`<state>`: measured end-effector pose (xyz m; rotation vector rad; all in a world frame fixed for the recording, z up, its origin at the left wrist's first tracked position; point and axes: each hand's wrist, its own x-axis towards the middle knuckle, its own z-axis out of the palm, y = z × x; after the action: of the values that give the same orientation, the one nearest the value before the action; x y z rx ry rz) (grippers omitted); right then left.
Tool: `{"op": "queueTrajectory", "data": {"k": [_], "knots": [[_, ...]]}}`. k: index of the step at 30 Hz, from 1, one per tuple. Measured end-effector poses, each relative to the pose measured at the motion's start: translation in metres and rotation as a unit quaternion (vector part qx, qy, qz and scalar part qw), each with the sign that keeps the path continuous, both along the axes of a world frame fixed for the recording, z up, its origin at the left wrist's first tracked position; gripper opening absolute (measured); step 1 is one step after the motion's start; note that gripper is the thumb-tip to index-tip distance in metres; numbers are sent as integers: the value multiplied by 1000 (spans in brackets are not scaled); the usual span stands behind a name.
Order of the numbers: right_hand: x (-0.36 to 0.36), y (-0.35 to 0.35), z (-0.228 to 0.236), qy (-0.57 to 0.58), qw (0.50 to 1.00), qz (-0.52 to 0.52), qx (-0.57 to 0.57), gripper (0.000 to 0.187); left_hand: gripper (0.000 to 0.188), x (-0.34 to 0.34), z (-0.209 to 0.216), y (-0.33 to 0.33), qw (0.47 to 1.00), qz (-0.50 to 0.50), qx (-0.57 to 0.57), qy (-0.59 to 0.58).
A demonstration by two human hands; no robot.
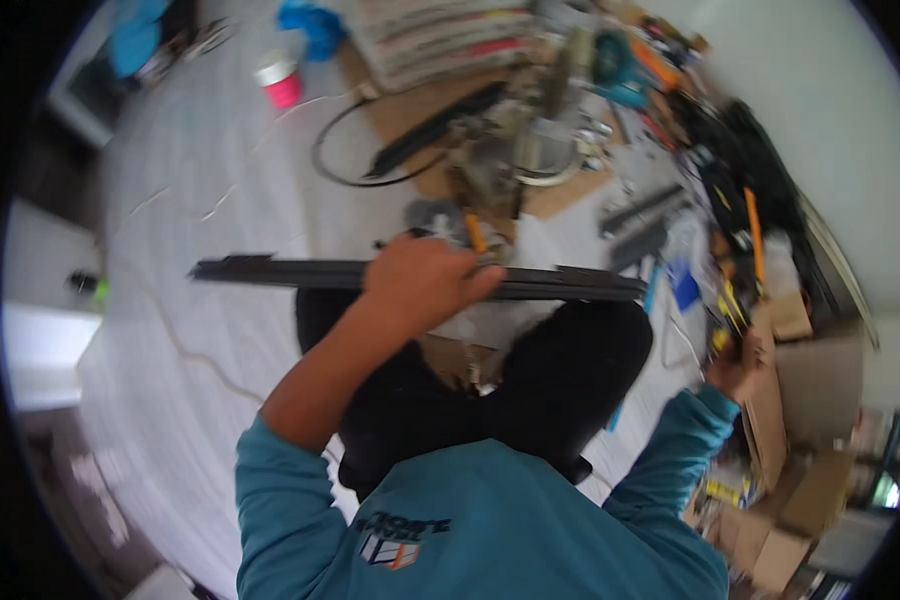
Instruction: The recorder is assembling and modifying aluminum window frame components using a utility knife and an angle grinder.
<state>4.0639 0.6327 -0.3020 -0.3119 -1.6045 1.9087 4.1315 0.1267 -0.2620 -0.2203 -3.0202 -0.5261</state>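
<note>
A long dark grey metal profile [550, 283] lies crosswise over my knees. My left hand [420, 280] is wrapped around its middle, fingers on the far side and thumb toward the right. Far out to the right, my right hand [738, 372] is at the edge of a cardboard box, right beside a yellow and black tool [732, 312]. Blur hides whether its fingers grip that tool. Just beyond the profile are an orange-handled tool [475, 230] and a grey crumpled bundle [435, 218].
Ahead stands a machine [510, 160] on cardboard, with a black cable loop [320, 150] beside it. A pink and white cup [280, 80] stands at the far left. Tools and a teal power tool [618, 70] crowd the right wall. Open cardboard boxes [820, 390] stand at right.
</note>
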Motion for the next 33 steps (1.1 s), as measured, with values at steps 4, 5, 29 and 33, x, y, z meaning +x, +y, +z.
{"op": "queueTrajectory", "data": {"k": [4,5,29,33], "knots": [[37,-13,-24,-167,872,132,-440,21,43,0,6,5,999,-28,13,23],[50,-15,-23,-180,852,181,-457,22,42,0,9,8,1000,-22,-3,20],[117,-171,84,-99,828,226,503,50,37,-4,12,21,999,-17,-20,-23],[120,-174,80,-112,822,223,511,50,39,-4,7,20,1000,-19,-17,11]]}}
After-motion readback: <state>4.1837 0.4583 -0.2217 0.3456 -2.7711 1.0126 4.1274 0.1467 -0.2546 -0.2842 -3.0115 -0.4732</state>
